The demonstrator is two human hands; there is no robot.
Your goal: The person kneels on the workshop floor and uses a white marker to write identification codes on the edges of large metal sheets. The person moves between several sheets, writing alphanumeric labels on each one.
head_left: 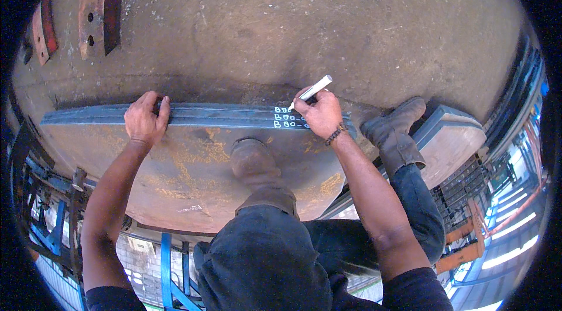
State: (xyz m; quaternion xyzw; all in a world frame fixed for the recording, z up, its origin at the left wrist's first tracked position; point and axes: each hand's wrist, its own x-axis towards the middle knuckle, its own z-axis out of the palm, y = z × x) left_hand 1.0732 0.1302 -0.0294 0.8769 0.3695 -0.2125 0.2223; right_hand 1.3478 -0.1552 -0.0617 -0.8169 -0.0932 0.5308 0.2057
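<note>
The right hand (321, 113) gripped a white marker (312, 91), tip on the stacked steel plates (222, 116); the left hand (146, 119) curled its fingers over their grey edges.

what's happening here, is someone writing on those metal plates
Yes. A person stands on a big rusty steel plate, bent over a stack of plate edges at its far side. The right hand holds a white paint marker with its tip at the edges, where three short lines of white writing already sit, one per layer. The left hand grips the stack further along. Both brown boots rest on steel, and rusty bars lie on the dirt floor beyond.
</note>
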